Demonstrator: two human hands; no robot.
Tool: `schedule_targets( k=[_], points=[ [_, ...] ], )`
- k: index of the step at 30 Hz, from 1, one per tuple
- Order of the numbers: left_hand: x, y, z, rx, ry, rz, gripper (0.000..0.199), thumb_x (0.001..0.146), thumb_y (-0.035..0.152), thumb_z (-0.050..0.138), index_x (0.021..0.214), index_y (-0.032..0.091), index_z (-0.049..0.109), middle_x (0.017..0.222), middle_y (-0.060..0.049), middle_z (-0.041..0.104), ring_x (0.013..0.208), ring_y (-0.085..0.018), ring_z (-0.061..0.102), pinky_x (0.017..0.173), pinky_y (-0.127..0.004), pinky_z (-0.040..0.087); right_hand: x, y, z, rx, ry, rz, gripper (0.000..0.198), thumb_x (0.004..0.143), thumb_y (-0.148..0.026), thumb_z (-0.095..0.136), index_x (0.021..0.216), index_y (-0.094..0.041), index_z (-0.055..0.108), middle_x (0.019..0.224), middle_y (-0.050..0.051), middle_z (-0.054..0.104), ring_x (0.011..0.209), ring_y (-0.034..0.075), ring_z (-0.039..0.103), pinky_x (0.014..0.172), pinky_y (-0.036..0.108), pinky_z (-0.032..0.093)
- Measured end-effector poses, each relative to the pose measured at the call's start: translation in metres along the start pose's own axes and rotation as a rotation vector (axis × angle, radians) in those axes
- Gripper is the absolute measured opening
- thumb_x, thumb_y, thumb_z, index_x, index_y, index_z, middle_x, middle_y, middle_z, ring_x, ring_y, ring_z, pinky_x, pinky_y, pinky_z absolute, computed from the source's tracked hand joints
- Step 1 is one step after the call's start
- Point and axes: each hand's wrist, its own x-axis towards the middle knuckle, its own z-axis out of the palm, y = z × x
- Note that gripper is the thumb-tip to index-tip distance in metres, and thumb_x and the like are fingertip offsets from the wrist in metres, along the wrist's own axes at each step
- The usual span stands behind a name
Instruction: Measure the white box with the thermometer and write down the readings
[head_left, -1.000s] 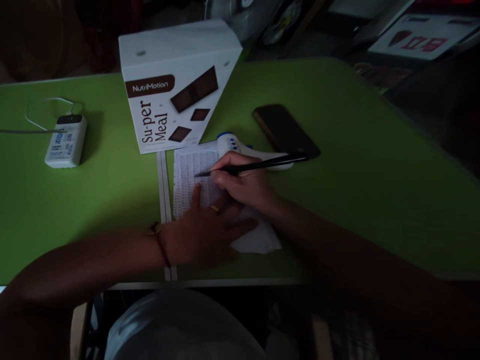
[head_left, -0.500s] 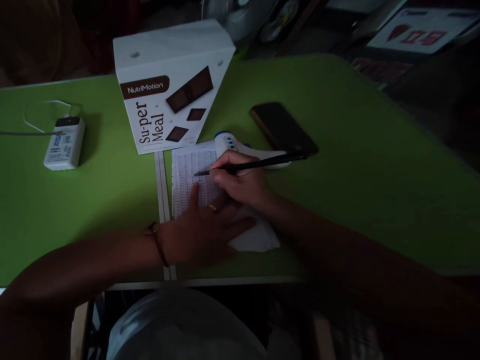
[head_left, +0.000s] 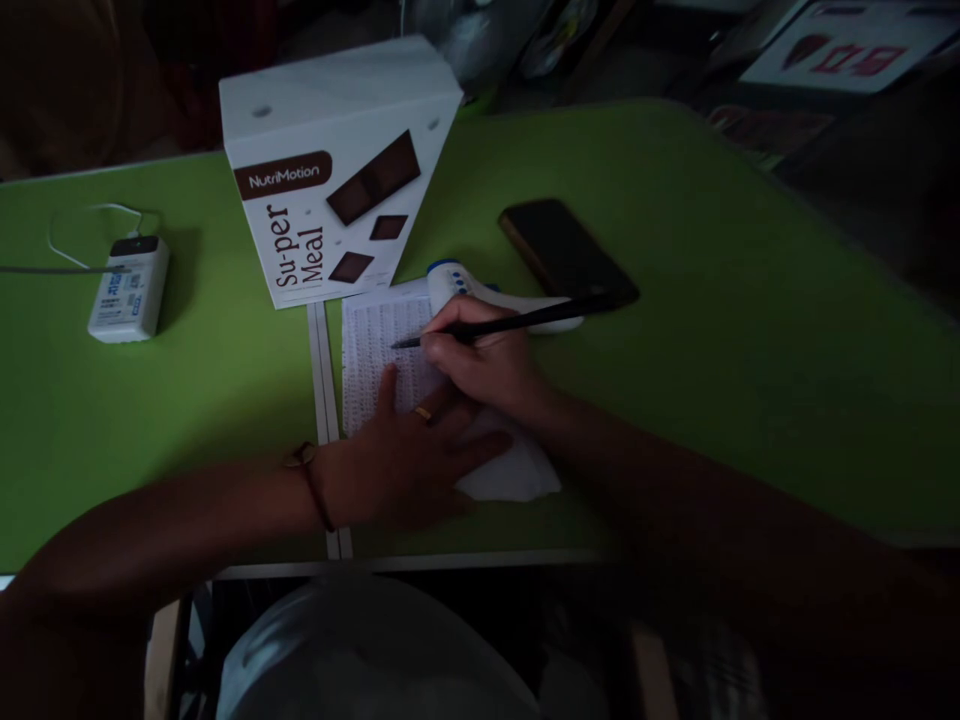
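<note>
Gripping a black pen (head_left: 525, 320), the right hand (head_left: 495, 362) holds its tip (head_left: 397, 345) at the paper sheet (head_left: 371, 345) on the counter (head_left: 225, 390); the left hand (head_left: 409, 465) lies open, fingers (head_left: 387, 390) spread, across that sheet. Over the last second the tip edged slightly rightward, suggesting ongoing pen work.

Head view, facing forward and down, hands (head_left: 412, 458) near

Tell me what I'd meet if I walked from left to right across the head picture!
White gadget → NutriMotion box → spread left hand → right hand holding a black pen → dark phone → white panel with red marks.
</note>
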Motion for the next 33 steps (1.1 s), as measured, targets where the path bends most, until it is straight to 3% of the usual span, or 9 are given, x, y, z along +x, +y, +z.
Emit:
schedule_targets(
  k=[5, 13, 24, 33],
  points=[
    [-0.001, 0.000, 0.002, 0.009, 0.025, 0.004, 0.073, 0.099, 0.048, 0.061, 0.163, 0.028, 0.031, 0.171, -0.014, 0.024, 0.158, -0.043, 0.017, 0.115, -0.084, 0.019, -0.002, -0.002, 0.000, 0.052, -0.027, 0.024, 0.015, 0.078, -0.018, 0.064, 0.068, -0.025, 0.056, 0.056, -0.004, 0.051, 0.052, 0.014, 0.048, 0.052, 0.031, 0.044],
    [0.001, -0.001, 0.006, 0.021, 0.046, 0.013, 0.070, 0.101, 0.047, 0.056, 0.164, 0.028, 0.031, 0.171, -0.013, 0.027, 0.158, -0.045, 0.017, 0.115, -0.085, 0.019, -0.002, -0.005, 0.001, 0.038, -0.068, 0.035, 0.009, 0.076, -0.023, 0.064, 0.069, -0.026, 0.061, 0.065, -0.001, 0.060, 0.060, 0.016, 0.053, 0.054, 0.031, 0.047],
    [0.001, -0.001, 0.013, 0.037, 0.082, 0.019, 0.070, 0.101, 0.047, 0.057, 0.163, 0.028, 0.032, 0.171, -0.013, 0.027, 0.157, -0.044, 0.020, 0.116, -0.084, 0.019, -0.002, -0.005, 0.000, 0.027, -0.076, 0.018, 0.013, 0.077, -0.018, 0.064, 0.067, -0.025, 0.059, 0.061, -0.002, 0.057, 0.058, 0.015, 0.054, 0.056, 0.031, 0.050],
    [0.000, 0.000, 0.004, 0.044, 0.033, 0.009, 0.071, 0.101, 0.050, 0.057, 0.163, 0.027, 0.031, 0.170, -0.013, 0.028, 0.158, -0.044, 0.017, 0.116, -0.084, 0.021, 0.000, -0.003, -0.002, -0.010, -0.084, -0.018, 0.015, 0.075, -0.016, 0.065, 0.067, -0.026, 0.058, 0.065, -0.001, 0.059, 0.060, 0.016, 0.055, 0.057, 0.033, 0.049]
  ],
)
